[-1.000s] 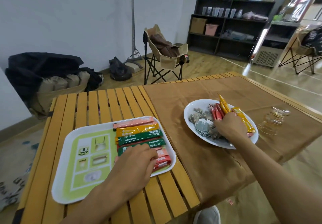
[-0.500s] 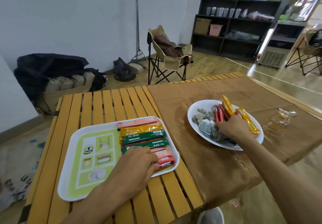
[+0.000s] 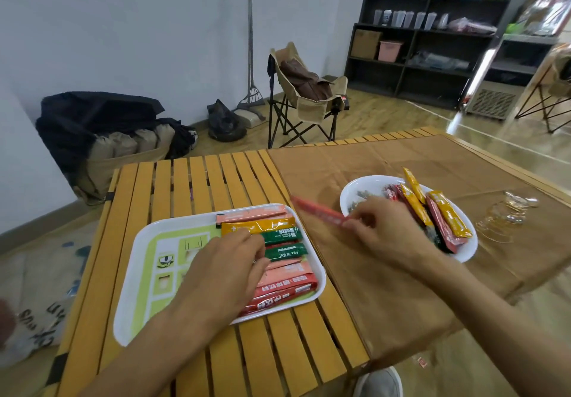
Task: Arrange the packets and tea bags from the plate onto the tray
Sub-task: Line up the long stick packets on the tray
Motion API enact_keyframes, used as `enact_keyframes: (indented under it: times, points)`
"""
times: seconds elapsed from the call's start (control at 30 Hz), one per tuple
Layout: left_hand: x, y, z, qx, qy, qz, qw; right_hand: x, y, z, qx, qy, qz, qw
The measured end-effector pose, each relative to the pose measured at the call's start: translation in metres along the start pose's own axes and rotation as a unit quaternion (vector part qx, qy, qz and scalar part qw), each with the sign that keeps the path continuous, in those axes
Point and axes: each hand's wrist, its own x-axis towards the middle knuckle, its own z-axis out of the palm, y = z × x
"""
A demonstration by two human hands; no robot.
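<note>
Slim red packet (image 3: pixel 318 214) in right hand (image 3: pixel 386 230) pinch grip; left hand (image 3: pixel 225 270) flat.

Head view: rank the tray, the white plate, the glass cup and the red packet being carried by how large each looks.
1. Tray: largest.
2. White plate.
3 and 4. Glass cup and red packet pinched in the right hand: not ranked. The packet is long, thin and motion-blurred; the cup is transparent and its outline is faint.

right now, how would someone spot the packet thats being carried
Start at the white plate on the brown cloth. Just left of its rim, the right hand pinches a long red stick packet. It alone is in the air, blurred, pointing toward the tray.
</note>
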Motion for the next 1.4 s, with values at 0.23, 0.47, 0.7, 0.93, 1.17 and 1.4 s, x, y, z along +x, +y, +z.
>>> enact_keyframes:
  times: [0.23, 0.47, 0.7, 0.93, 1.17, 1.4]
  points:
    - [-0.013, -0.008, -0.004, 0.017, -0.039, 0.003, 0.999, -0.026, -0.038, 0.039, -0.002, -0.135, -0.164, 0.977]
    - [-0.017, -0.012, 0.006, 0.002, -0.109, 0.010, 0.994, -0.031, -0.041, 0.046, 0.011, -0.186, -0.147, 0.971]
    - [-0.016, -0.013, 0.015, -0.026, -0.132, 0.017, 0.991, -0.028, -0.036, 0.049, 0.027, -0.193, -0.110, 0.975]
    - [-0.015, -0.011, 0.018, -0.021, -0.148, 0.023, 0.988, 0.000, 0.015, 0.029, -0.038, 0.041, 0.114, 0.992]
    - [-0.011, -0.006, 0.015, 0.000, -0.149, 0.024, 0.989, 0.022, 0.073, 0.011, -0.120, 0.079, 0.306, 0.941]
    - [-0.011, -0.004, 0.015, 0.003, -0.142, 0.027, 0.990, 0.020, 0.081, 0.018, -0.128, 0.036, 0.360, 0.924]
